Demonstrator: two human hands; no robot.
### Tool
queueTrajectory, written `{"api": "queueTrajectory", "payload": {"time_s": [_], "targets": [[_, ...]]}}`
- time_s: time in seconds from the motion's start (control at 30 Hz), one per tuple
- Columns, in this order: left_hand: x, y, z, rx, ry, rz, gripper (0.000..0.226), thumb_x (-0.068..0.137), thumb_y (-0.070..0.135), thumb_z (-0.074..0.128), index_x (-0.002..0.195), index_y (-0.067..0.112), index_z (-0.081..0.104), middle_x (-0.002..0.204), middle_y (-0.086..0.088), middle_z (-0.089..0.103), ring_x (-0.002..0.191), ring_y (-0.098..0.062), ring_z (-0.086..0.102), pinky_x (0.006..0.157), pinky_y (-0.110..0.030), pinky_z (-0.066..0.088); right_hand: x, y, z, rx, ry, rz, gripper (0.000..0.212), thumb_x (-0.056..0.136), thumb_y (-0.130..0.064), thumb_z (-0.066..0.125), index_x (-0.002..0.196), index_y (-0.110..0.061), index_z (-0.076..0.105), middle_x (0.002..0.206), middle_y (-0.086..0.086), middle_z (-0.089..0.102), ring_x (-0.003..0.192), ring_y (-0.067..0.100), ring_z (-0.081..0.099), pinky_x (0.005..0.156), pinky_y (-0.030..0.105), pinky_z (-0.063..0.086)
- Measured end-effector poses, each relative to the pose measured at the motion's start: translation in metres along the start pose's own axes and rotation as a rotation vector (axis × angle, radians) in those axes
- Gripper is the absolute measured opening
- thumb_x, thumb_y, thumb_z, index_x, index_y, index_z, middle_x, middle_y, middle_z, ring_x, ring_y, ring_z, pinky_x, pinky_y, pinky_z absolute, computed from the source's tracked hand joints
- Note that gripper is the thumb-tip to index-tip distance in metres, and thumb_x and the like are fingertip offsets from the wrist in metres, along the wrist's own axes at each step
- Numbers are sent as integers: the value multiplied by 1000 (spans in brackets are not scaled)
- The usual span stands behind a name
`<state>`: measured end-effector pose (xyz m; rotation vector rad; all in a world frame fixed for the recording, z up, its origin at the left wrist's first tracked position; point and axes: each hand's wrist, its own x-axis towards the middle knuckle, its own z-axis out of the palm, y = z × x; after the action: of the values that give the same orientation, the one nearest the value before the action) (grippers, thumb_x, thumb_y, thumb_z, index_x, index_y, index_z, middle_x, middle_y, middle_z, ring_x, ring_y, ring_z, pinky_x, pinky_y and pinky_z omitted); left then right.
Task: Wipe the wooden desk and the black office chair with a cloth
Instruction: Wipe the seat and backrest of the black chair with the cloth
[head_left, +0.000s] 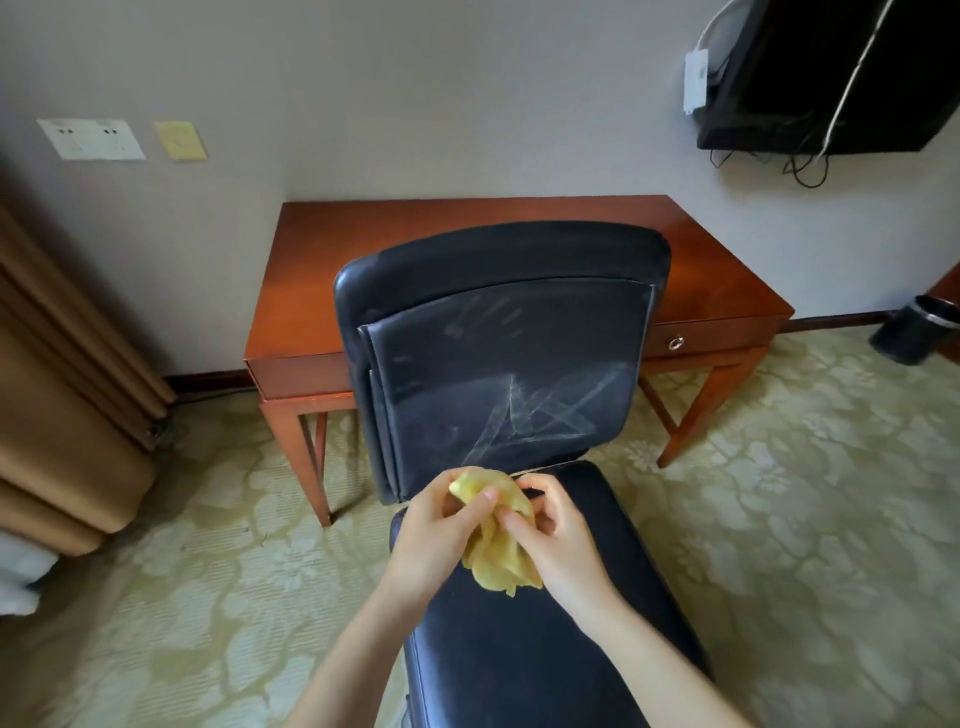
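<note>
From the head camera, your left hand (436, 535) and your right hand (558, 540) meet at the lower centre of the frame, both gripping a crumpled yellow cloth (498, 545). The left hand's fingers curl around the cloth's upper end, thumb on top; the right hand's fingers pinch its right side, and the loose bottom of the cloth hangs between your wrists over the seat.

The black office chair (498, 364) fills the middle of the frame, its backrest facing you and streaked with pale wipe marks, thickest toward its lower right. The chair's seat runs down to the bottom edge of the frame beneath your forearms.

Behind the chair, across the centre of the frame, stands the wooden desk (727, 270), set against the wall, with a ring pull (675, 342) on its right drawer front.

In the upper right of the frame a black television (831, 78) hangs on the wall with cables trailing below it. At the right edge a dark waste bin (914, 330) sits on the patterned carpet (805, 493). Tan curtains (67, 389) fill the left edge, and wall sockets (91, 138) sit in the upper left.
</note>
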<state>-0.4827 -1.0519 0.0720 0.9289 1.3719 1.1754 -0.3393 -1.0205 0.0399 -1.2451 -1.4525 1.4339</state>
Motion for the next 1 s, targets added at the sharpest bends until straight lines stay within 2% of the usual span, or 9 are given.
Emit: {"api": "queueTrajectory", "payload": {"time_s": [0.13, 0.2, 0.3, 0.4, 0.53, 0.67, 0.77, 0.9, 1.0], "targets": [[16, -18, 38, 33, 11, 16, 25, 91, 16, 60, 112, 30, 59, 91, 0, 73, 77, -5, 66, 63, -14, 46, 24, 15, -33, 52, 22, 132, 8, 88, -36, 64, 96, -33, 63, 89, -6, 71, 83, 8, 69, 64, 20, 53], [28, -27, 66, 55, 84, 18, 32, 90, 21, 63, 116, 37, 55, 96, 7, 72, 82, 0, 65, 65, -9, 44, 44, 16, -62, 72, 5, 151, 10, 89, -42, 61, 88, -33, 65, 87, -7, 71, 81, 7, 68, 65, 23, 54], [42, -41, 108, 41, 275, -25, 39, 85, 34, 66, 120, 43, 50, 109, 15, 67, 103, 1, 60, 83, -15, 46, 74, 16, -109, 22, -41, 149, 18, 90, -44, 57, 83, -30, 65, 86, -6, 71, 85, 13, 68, 76, 33, 55], [52, -55, 153, 21, 450, -68, 39, 87, 30, 64, 115, 52, 47, 117, 21, 59, 112, 0, 53, 92, -22, 43, 105, 12, -155, -76, -102, 90, 19, 91, -42, 55, 87, -24, 60, 88, 1, 68, 87, 20, 65, 79, 38, 52], [52, -68, 187, 57, 578, -71, 45, 89, 26, 61, 121, 53, 45, 124, 26, 51, 115, 8, 47, 82, -9, 38, 143, 11, -187, -150, -141, 57, 7, 95, -33, 54, 99, -28, 50, 102, -2, 62, 89, 10, 62, 71, 23, 49], [51, -76, 188, 135, 673, -45, 46, 89, 27, 61, 129, 44, 46, 125, 37, 45, 117, 16, 40, 93, -10, 33, 170, 9, -190, -203, -150, 5, 24, 95, -20, 55, 115, -30, 47, 103, -5, 59, 94, 12, 60, 69, 21, 46], [57, -76, 179, 257, 695, 6, 49, 90, 26, 59, 131, 44, 41, 128, 42, 36, 115, 30, 27, 92, 4, 22, 198, -4, -187, -494, -138, -314, 25, 91, -16, 60, 113, -28, 52, 102, -8, 59, 97, 13, 57, 80, 25, 44], [75, -74, 156, 377, 690, 30, 53, 92, 25, 57, 141, 34, 38, 145, 26, 27, 136, 6, 22, 109, -15, 17, 245, -41, -162, -936, -93, -938, 32, 85, -16, 68, 116, -15, 59, 99, 0, 59, 93, 18, 54, 72, 26, 42], [89, -70, 140, 370, 693, 56, 53, 93, 25, 56, 142, 32, 38, 148, 24, 26, 137, 4, 22, 106, -13, 16, 275, -62, -133, -1165, -44, -1365, 35, 73, -3, 78, 106, -6, 67, 84, 12, 62, 75, 30, 57, 62, 35, 46]]}}
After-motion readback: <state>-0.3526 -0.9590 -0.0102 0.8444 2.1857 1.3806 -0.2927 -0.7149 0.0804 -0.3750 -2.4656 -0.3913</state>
